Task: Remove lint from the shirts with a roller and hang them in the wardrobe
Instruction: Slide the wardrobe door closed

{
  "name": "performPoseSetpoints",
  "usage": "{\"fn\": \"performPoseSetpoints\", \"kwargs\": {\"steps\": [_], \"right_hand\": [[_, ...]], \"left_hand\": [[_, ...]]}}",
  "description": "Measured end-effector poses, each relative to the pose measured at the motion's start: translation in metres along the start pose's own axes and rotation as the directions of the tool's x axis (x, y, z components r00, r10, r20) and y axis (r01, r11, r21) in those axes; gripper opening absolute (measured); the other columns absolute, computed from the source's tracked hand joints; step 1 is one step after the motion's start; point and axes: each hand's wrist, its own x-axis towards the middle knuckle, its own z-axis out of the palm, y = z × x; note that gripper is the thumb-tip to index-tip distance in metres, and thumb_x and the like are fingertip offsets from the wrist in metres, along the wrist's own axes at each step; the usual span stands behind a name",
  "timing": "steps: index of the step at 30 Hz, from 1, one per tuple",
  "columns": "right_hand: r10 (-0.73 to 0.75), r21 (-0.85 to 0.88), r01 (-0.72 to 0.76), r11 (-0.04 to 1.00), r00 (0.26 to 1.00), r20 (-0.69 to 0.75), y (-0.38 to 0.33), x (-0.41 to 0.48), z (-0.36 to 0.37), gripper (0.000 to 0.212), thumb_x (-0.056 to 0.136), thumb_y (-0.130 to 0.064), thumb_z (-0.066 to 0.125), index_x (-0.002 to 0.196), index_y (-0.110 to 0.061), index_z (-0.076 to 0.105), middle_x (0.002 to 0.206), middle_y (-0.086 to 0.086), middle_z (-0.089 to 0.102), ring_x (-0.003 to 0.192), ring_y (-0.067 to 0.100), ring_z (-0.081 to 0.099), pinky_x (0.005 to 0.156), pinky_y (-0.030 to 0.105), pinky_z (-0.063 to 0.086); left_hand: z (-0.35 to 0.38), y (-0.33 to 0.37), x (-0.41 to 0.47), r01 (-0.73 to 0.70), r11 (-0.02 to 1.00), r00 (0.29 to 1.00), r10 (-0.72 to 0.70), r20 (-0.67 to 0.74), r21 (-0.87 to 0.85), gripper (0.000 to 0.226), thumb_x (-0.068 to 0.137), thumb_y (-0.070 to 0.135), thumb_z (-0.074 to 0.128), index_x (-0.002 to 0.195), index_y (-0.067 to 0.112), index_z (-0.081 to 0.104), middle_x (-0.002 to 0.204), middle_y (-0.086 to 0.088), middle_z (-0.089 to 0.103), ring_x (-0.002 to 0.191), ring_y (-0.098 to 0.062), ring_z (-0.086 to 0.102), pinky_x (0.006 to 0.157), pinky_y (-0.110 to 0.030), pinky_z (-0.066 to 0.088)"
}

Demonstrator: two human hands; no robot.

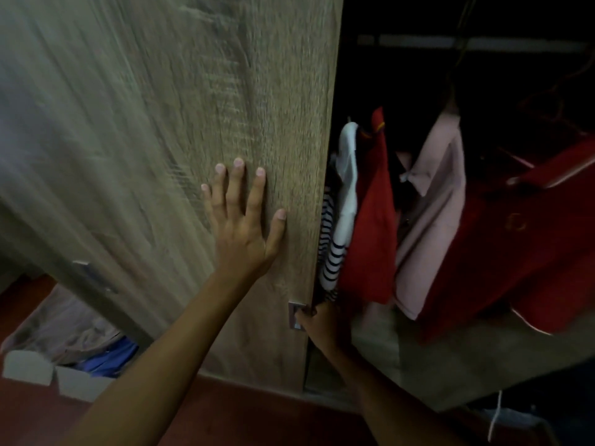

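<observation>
A wood-grain wardrobe door (161, 123) fills the left and middle of the view. My left hand (244, 217) lies flat on it with fingers spread, near its right edge. My right hand (317, 323) is lower down, fingers curled around the door's small metal handle (295, 314) at the edge. Inside the dark wardrobe hang several shirts: a striped one (328, 249), a white one (347, 175), a red one (376, 220), a pink one (434, 207) and another red garment (531, 246). No lint roller is in view.
A hanging rail (483, 43) crosses the top of the wardrobe. The wardrobe's wooden floor (450, 358) lies under the clothes. At the lower left, a white box (48, 371) holds pink and blue cloth on a red floor (225, 413).
</observation>
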Motion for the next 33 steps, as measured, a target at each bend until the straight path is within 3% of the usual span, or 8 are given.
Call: {"fn": "performPoseSetpoints", "kwargs": {"steps": [3, 7, 11, 16, 19, 23, 27, 33], "right_hand": [[0.068, 0.019, -0.067, 0.998, 0.997, -0.029, 0.038, -0.005, -0.029, 0.040, 0.079, -0.055, 0.065, 0.068, -0.016, 0.068, 0.063, 0.001, 0.062, 0.062, 0.014, 0.057, 0.056, 0.022, 0.035], [0.140, 0.003, -0.141, 0.990, 0.988, -0.060, 0.089, -0.016, -0.074, 0.049, 0.085, -0.056, 0.062, 0.051, -0.024, 0.046, 0.049, -0.010, 0.044, 0.045, 0.009, 0.042, 0.045, 0.022, 0.029], [0.167, 0.026, -0.164, 0.986, 0.974, -0.156, 0.142, -0.018, -0.116, 0.049, 0.086, -0.055, 0.060, 0.051, -0.023, 0.050, 0.047, -0.008, 0.049, 0.042, 0.009, 0.044, 0.044, 0.024, 0.035], [0.277, 0.028, -0.276, 0.961, 0.944, -0.181, 0.196, -0.020, -0.174, 0.043, 0.089, -0.041, 0.066, 0.056, -0.014, 0.064, 0.059, 0.003, 0.067, 0.059, 0.021, 0.064, 0.057, 0.028, 0.047], [0.335, 0.107, -0.319, 0.942, 0.923, -0.191, 0.225, -0.022, -0.202, 0.042, 0.090, -0.034, 0.067, 0.053, -0.016, 0.058, 0.055, 0.000, 0.059, 0.057, 0.020, 0.060, 0.053, 0.026, 0.040], [0.383, 0.127, -0.362, 0.923, 0.895, -0.230, 0.258, -0.025, -0.229, 0.036, 0.091, -0.036, 0.065, 0.066, -0.011, 0.068, 0.064, 0.003, 0.067, 0.062, 0.019, 0.066, 0.060, 0.031, 0.054], [0.408, 0.119, -0.390, 0.913, 0.873, -0.266, 0.276, -0.029, -0.250, 0.035, 0.093, -0.037, 0.064, 0.064, -0.017, 0.065, 0.062, -0.003, 0.064, 0.057, 0.012, 0.062, 0.051, 0.022, 0.043], [0.393, 0.044, -0.398, 0.917, 0.873, -0.288, 0.296, -0.028, -0.268, 0.038, 0.093, -0.040, 0.064, 0.070, -0.011, 0.072, 0.070, 0.005, 0.070, 0.064, 0.019, 0.066, 0.053, 0.024, 0.041]], "left_hand": [[0.009, 0.037, 0.000, -0.026, 0.999, 1.000, 0.026, 0.004, -0.039, 0.064, 0.098, 0.039, 0.053, 0.152, 0.014, 0.030, 0.158, -0.018, 0.022, 0.150, -0.036, 0.015, 0.118, -0.071, 0.014], [0.026, 0.085, -0.002, -0.085, 0.993, 0.996, 0.086, 0.012, -0.077, 0.074, 0.097, 0.044, 0.055, 0.159, 0.022, 0.021, 0.161, -0.016, 0.020, 0.154, -0.028, 0.004, 0.118, -0.072, 0.012], [0.049, 0.145, -0.005, -0.171, 0.981, 0.985, 0.172, -0.004, -0.094, 0.083, 0.096, 0.046, 0.058, 0.162, 0.027, 0.011, 0.166, -0.005, 0.012, 0.157, -0.022, -0.005, 0.121, -0.065, 0.007], [0.073, 0.225, -0.010, -0.206, 0.971, 0.977, 0.211, 0.026, -0.121, 0.080, 0.095, 0.043, 0.061, 0.160, 0.020, 0.020, 0.170, 0.004, -0.008, 0.157, -0.022, -0.008, 0.123, -0.057, 0.002], [0.085, 0.267, -0.013, -0.217, 0.964, 0.974, 0.225, 0.040, -0.155, 0.077, 0.093, 0.040, 0.066, 0.156, 0.015, 0.030, 0.171, -0.001, 0.002, 0.157, -0.022, -0.006, 0.124, -0.056, 0.004], [0.098, 0.312, -0.014, -0.230, 0.954, 0.968, 0.244, 0.051, -0.192, 0.076, 0.091, 0.035, 0.069, 0.154, 0.013, 0.033, 0.167, -0.003, 0.011, 0.157, -0.022, -0.006, 0.124, -0.056, 0.005], [0.108, 0.345, -0.015, -0.238, 0.949, 0.966, 0.253, 0.046, -0.207, 0.074, 0.091, 0.034, 0.068, 0.154, 0.013, 0.035, 0.164, -0.010, 0.020, 0.157, -0.022, -0.004, 0.123, -0.056, 0.007], [0.121, 0.369, -0.017, -0.256, 0.947, 0.965, 0.262, 0.008, -0.192, 0.076, 0.091, 0.035, 0.065, 0.156, 0.015, 0.030, 0.168, -0.001, 0.006, 0.157, -0.023, -0.003, 0.124, -0.054, 0.006]]}}
